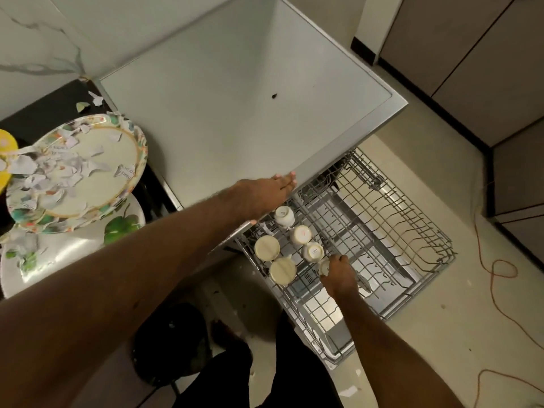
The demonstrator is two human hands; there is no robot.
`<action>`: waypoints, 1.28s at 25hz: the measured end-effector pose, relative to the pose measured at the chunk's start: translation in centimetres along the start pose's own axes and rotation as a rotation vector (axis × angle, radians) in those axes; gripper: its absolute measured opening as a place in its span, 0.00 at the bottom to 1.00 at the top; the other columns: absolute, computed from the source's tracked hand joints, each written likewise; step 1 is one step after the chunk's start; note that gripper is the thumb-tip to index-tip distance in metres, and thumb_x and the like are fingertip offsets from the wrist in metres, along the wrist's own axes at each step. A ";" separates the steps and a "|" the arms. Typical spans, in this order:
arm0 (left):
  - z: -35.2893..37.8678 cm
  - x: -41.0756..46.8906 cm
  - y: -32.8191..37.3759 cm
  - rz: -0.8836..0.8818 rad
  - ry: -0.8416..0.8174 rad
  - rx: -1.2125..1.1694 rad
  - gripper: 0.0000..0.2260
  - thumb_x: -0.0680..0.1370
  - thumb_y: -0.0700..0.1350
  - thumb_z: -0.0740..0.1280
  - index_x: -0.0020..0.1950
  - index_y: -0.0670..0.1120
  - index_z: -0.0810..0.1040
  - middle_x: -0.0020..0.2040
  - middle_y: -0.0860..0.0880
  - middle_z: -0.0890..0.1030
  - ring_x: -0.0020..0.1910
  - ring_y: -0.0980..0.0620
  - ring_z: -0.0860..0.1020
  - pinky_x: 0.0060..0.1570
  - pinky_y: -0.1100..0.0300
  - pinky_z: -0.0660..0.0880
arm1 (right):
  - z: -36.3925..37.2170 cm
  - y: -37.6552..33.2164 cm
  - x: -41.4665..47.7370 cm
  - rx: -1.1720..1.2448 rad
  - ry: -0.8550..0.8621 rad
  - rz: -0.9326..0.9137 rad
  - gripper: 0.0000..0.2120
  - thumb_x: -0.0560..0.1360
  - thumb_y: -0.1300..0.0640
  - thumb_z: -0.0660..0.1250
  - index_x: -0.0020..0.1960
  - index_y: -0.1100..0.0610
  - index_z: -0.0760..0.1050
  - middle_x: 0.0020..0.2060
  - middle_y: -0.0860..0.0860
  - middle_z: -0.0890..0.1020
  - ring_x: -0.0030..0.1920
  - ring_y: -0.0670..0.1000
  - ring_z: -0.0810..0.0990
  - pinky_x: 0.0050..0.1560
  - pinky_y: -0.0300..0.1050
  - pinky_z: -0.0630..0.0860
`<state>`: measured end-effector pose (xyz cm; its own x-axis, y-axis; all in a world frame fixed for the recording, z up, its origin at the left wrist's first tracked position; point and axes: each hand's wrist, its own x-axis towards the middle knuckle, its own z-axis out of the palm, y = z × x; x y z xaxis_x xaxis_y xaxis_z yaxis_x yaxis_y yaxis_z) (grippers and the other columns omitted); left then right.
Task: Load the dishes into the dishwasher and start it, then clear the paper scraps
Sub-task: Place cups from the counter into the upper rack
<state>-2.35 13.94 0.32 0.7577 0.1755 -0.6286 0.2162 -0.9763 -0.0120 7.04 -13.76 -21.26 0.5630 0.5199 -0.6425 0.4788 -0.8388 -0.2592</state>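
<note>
Currently, you have the rack (397,231) drawn out over the floor (441,334), and the stock reads as follows. Item: five cups (300,234), mouths down, set close together in the rack's near left corner. Item: a sixth cup (323,267), just beside those five, with your right hand (340,273) on it and its fingers curled round it; whether it sits fully on the wire cannot be told. Item: your left hand (270,188), lying flat with straight fingers on the front edge of the grey top (235,98) above the rack, grasping nothing. Item: a floral plate (123,148), tilted on a leaf plate (73,260) at the far left, well apart from the rack. Item: scraps (59,172), strewn thick over the floral plate, with more on the leaf plate, on the dark surface behind and a few on the floor. Item: a yellow dish (4,148), cut off at the left edge. Item: an orange cable (500,275), looped on the floor to the right. Reckoning: the cups look all but loaded, and most of the rack stands bare. The plates are not yet in, and the machine cannot be started with the rack out. The scraps are untouched, so the larger share of the task is left.
</note>
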 end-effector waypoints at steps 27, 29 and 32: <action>-0.7 -0.8 0.8 -0.032 0.031 -0.020 0.56 0.70 0.29 0.76 0.83 0.44 0.38 0.83 0.47 0.36 0.83 0.43 0.50 0.74 0.40 0.67 | -3.7 -0.5 -3.2 -0.010 0.065 -0.050 0.29 0.76 0.54 0.75 0.72 0.59 0.68 0.67 0.58 0.76 0.64 0.58 0.78 0.63 0.57 0.80; -1.2 -1.9 1.3 -0.050 0.053 -0.032 0.50 0.74 0.31 0.74 0.84 0.44 0.42 0.84 0.47 0.40 0.83 0.43 0.53 0.72 0.40 0.70 | -5.7 -2.0 -4.9 -0.005 0.170 -0.153 0.27 0.79 0.52 0.71 0.74 0.57 0.68 0.69 0.56 0.75 0.65 0.57 0.77 0.64 0.57 0.79; -1.6 -3.7 1.6 -0.079 0.104 -0.042 0.42 0.78 0.32 0.71 0.84 0.44 0.48 0.85 0.45 0.43 0.81 0.42 0.57 0.68 0.39 0.74 | -9.0 -5.4 -7.2 -0.018 0.351 -0.368 0.21 0.83 0.50 0.65 0.73 0.55 0.70 0.69 0.54 0.76 0.65 0.54 0.76 0.65 0.55 0.77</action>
<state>-3.86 11.91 3.90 0.7968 0.2659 -0.5426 0.3014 -0.9532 -0.0244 6.46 -11.56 -8.75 0.5452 0.8064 -0.2292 0.6982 -0.5881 -0.4081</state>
